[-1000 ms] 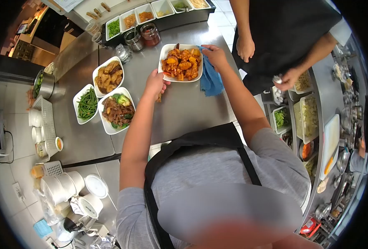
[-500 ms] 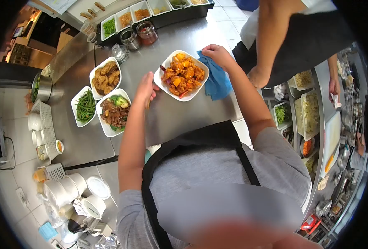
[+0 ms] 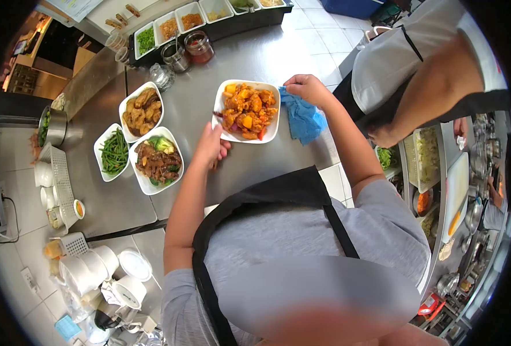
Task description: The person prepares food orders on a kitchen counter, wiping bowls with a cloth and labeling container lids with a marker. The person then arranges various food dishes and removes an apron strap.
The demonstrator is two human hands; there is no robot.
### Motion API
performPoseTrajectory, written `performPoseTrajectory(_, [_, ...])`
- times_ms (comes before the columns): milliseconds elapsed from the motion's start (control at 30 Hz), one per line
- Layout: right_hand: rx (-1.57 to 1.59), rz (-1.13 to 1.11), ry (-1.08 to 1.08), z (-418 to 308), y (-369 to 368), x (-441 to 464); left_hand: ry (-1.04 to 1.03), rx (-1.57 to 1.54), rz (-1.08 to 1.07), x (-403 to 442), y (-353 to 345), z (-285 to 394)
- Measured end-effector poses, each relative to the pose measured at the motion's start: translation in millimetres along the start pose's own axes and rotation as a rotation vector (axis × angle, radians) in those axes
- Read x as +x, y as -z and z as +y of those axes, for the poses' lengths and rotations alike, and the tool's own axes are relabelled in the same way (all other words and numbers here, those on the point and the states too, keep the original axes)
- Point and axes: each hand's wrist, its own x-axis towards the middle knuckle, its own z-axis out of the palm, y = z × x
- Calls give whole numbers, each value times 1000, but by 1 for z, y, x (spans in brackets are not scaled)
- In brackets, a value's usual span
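A white square bowl (image 3: 216, 118) of glazed orange-red pieces (image 3: 249, 109) sits on the steel table. My left hand (image 3: 210, 145) has its fingers at the bowl's lower left corner. Right of the bowl, my right hand (image 3: 307, 90) pinches the top of a blue cloth (image 3: 304, 118), which spreads over the table edge. To the left stand three more white bowls close together: one with browned pieces (image 3: 142, 114), one with green beans (image 3: 114, 151), and one with sliced meat and greens (image 3: 158, 161).
Condiment tubs (image 3: 191, 20) line the table's back, with a glass jar of red sauce (image 3: 199, 47) before them. Stacked white containers (image 3: 88, 268) stand at lower left. A co-worker (image 3: 434, 75) leans over the food trays at right, close to my right arm.
The bowl of glazed pieces has been turned, and my left hand has come back to it. My right hand and the cloth shifted slightly right. The co-worker has bent further towards the right-hand counter.
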Motion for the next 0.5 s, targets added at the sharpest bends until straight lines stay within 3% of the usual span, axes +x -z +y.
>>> performPoseTrajectory(100, [-18,93,15,3,7,14,140,79,-78,-9,19,7])
performPoseTrajectory(233, [-163,-21,191,-12,-9,32,10,61,-76,23,34,24])
performPoseTrajectory(500, [-427,-28,178,-9,-14,22,-81,331,-84,48,17,36])
